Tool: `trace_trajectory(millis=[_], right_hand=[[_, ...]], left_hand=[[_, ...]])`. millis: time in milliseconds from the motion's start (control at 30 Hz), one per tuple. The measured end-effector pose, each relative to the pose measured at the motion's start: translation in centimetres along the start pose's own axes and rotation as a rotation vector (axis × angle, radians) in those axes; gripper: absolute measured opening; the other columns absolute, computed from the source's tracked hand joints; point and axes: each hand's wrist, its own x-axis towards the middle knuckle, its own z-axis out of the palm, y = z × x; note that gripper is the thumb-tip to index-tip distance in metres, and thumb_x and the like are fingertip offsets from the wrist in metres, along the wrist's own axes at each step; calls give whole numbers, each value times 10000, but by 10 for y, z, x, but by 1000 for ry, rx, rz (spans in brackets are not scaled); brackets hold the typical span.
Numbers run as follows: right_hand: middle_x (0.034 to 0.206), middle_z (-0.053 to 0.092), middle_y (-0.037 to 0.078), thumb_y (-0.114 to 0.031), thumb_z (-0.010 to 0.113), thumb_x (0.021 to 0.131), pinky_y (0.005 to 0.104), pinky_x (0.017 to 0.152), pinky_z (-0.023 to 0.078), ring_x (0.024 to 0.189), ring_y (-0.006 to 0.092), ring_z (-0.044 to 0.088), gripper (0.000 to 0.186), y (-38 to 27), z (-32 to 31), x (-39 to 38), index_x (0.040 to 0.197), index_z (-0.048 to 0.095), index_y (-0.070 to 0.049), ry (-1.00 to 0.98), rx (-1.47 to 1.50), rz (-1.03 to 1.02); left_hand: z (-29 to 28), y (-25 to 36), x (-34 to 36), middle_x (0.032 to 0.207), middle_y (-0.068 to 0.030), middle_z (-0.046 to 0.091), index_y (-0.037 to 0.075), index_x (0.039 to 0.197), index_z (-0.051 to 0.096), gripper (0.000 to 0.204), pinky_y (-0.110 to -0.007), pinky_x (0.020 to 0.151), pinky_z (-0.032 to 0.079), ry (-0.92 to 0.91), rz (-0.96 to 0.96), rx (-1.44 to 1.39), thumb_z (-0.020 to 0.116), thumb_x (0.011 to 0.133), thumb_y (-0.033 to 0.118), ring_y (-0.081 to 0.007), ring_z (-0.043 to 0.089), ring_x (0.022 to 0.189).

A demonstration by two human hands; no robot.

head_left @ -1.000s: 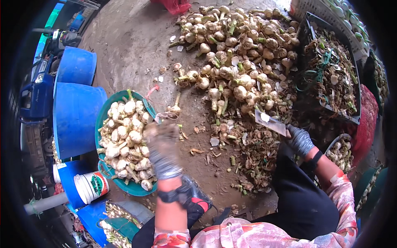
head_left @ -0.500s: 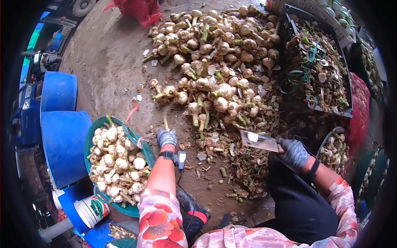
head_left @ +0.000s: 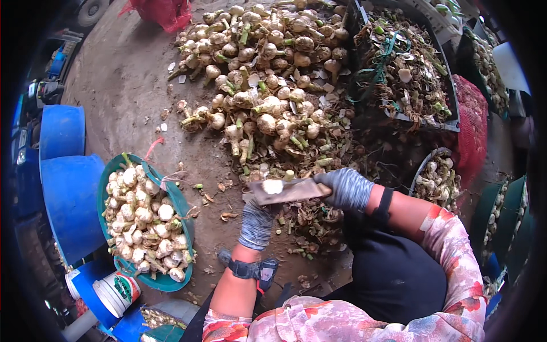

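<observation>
Between the garlic heap [head_left: 266, 122] and the bent right knee [head_left: 393, 273], both gloved hands came close together above scattered trimmings [head_left: 310, 228]. Right hand [head_left: 346, 188]: fingers closed around the handle end of a broad blade [head_left: 280, 197], held crosswise pointing left; gripping there presumably kept them clear of the edge. Left hand [head_left: 256, 223]: just below the blade's far end, fingers hidden behind it; could not tell whether spread or pinching something. Pale patch on blade, nature unclear. Garlic bulbs [head_left: 142, 214] also filled a green tub [head_left: 178, 200] at left, probably placed for that hand's short reach. Heap lay straight ahead, likely within reach too. Black crate [head_left: 453, 108] of dry scraps stood beyond the right hand.
</observation>
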Motion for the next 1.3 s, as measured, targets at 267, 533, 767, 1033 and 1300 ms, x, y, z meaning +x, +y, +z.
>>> trace_trajectory(millis=[267, 533, 767, 1033, 1300], right_hand=[[893, 666, 55, -459, 797, 798, 314, 749, 507, 817, 127, 585, 566, -15, -17, -9, 1119, 616, -30, 160, 541, 59], [732, 593, 48, -493, 713, 864, 330, 644, 490, 676, 121, 536, 473, -18, -19, 10, 984, 634, -42, 118, 797, 140], [851, 671, 161, -403, 706, 840, 429, 699, 530, 817, 368, 663, 381, -8, -21, -7, 1043, 620, -93, 307, 214, 61], [809, 664, 126, -257, 638, 817, 454, 657, 526, 803, 355, 668, 197, -46, -44, -26, 946, 624, -108, 115, -189, -227], [815, 668, 122, -159, 622, 779, 462, 645, 524, 797, 349, 672, 187, -23, -25, -12, 957, 616, -103, 86, -228, -280]], left_hand=[[3, 51, -10, 1124, -96, 633, 23, 1246, 548, 444, -305, 872, 522, -96, -70, -393, 740, 883, 190, -179, 625, 1021], [18, 68, -5, 1271, -55, 541, 85, 1380, 424, 698, -414, 1085, 419, 27, -35, -1131, 795, 811, 245, -228, 535, 1187], [19, 57, 10, 1281, -65, 527, 110, 1386, 437, 610, -369, 1045, 440, -119, -34, -1041, 733, 866, 230, -213, 491, 1250], [11, -8, -18, 1486, -116, 403, 109, 1492, 325, 574, -404, 1078, 406, -219, 140, 155, 444, 1017, 409, -235, 445, 1328], [2, -26, -32, 1372, -141, 529, 14, 1457, 350, 503, -403, 1028, 478, -219, 398, 130, 495, 994, 145, -240, 572, 1198]])
